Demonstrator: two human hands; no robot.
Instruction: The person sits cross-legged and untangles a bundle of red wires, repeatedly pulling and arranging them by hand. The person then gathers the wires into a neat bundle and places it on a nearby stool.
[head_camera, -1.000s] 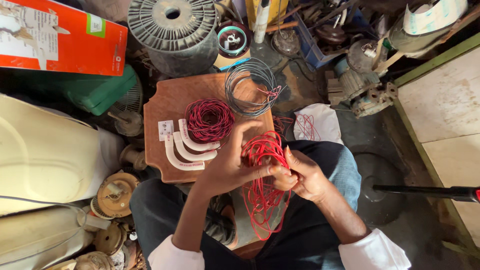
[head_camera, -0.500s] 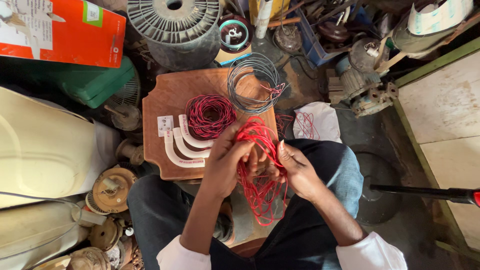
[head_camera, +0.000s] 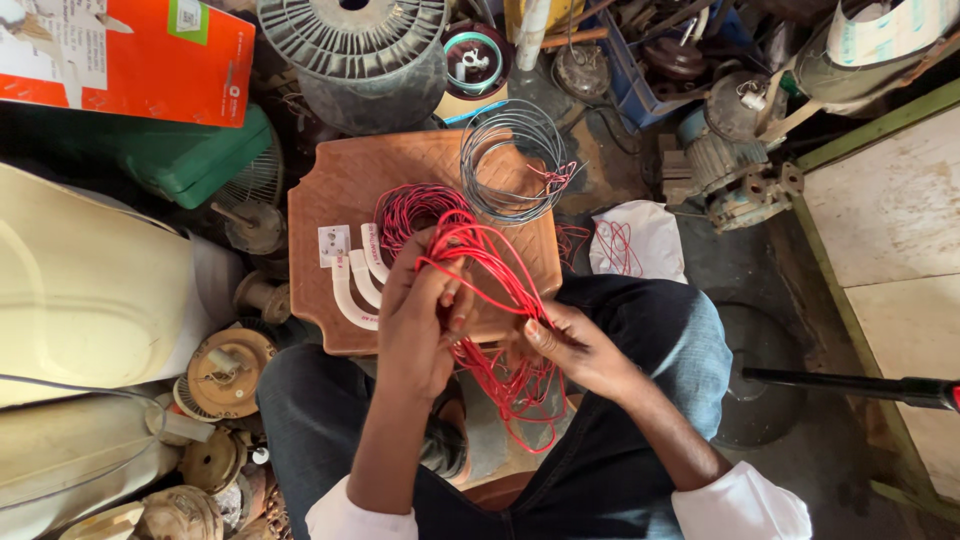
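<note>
Cluttered workshop floor, seen from above; I'm seated with a brown plastic stool top (head_camera: 330, 190) in front of my knees as the work surface.

Far left: orange cardboard box (head_camera: 120, 55), green plastic case (head_camera: 190, 160), cream rounded tank (head_camera: 80, 290), rusty round motor parts (head_camera: 225, 370) below it. Top centre, a grey ribbed spool (head_camera: 350, 50).

On the stool, three white curved plastic strips (head_camera: 350, 285), smooth and stiff-looking. Just beside them, a flat coil of thin red wire (head_camera: 415, 210); further right, a grey wire coil (head_camera: 512, 160) with a red tie, springy and loose.

My left hand (head_camera: 420, 320) is clenched around the top of the red wire bundle (head_camera: 490, 300), fingers wrapped over the strands. My right hand (head_camera: 575, 345) pinches the strands lower down, thumb and fingers closed on them. The bundle runs from above the stool edge down between my knees, its loops hanging free over my dark trousers.

Risks as I judge them: the thin, glossy strands could slide out of the pinch and the loops spring apart; the hanging loops may tangle with each other; the bundle's top sits touching or very near the red coil on the stool, same colour, so strands could snag together. Hard pulling might kink the wire.

Right: white bag (head_camera: 640, 240) with red wire on it, grey motor (head_camera: 735, 175), black rod (head_camera: 850, 385).
</note>
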